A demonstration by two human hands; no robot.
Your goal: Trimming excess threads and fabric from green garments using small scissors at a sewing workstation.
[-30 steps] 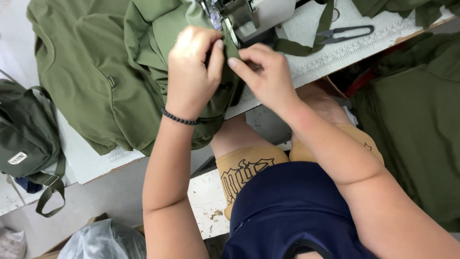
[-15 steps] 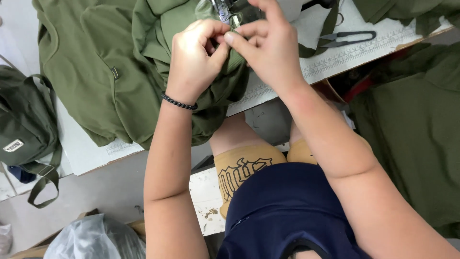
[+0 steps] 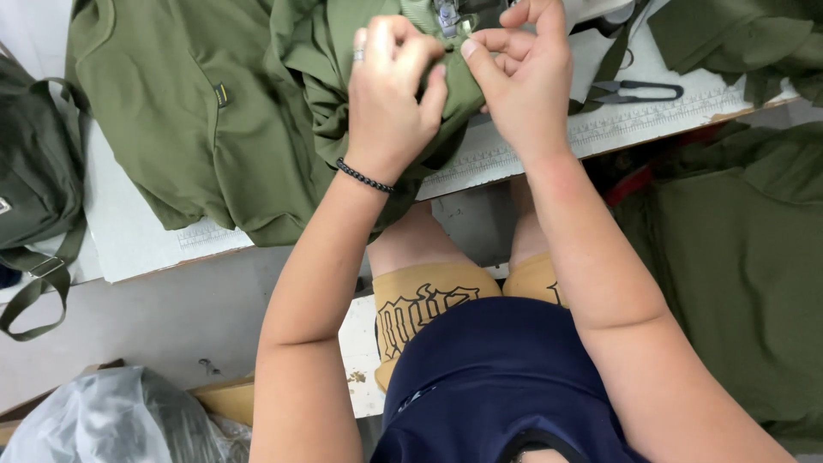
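From my remote station I record the following. The olive-green soft knit garment (image 3: 214, 129) lies spread across the white tabletop (image 3: 129, 231), its bunched upper portion gathered under the metal presser foot of the sewing machine (image 3: 446, 15) at the top edge of the view. My left hand (image 3: 390, 103) is curled closed, its fingers (image 3: 429, 81) pinching a fold of that fabric just below the foot; a dark beaded bracelet (image 3: 364, 177) sits at the wrist. My right hand (image 3: 523, 81) is closed likewise, thumb and forefinger pressed on the same fold, touching or nearly touching the left fingertips. Assessment of handling: the cloth appears light, limp and somewhat stretchy, so it should drape and slip rather than hold a shape; it is not fragile, though a seam edge may curl. I judge the best hold to be a two-handed pinch close to the foot, on the folded edge, with the loose bulk supported by the tabletop. Black-handled thread snips (image 3: 643, 90) lie well to the right on the tabletop. A dark green bag (image 3: 34, 171) rests at the far left.
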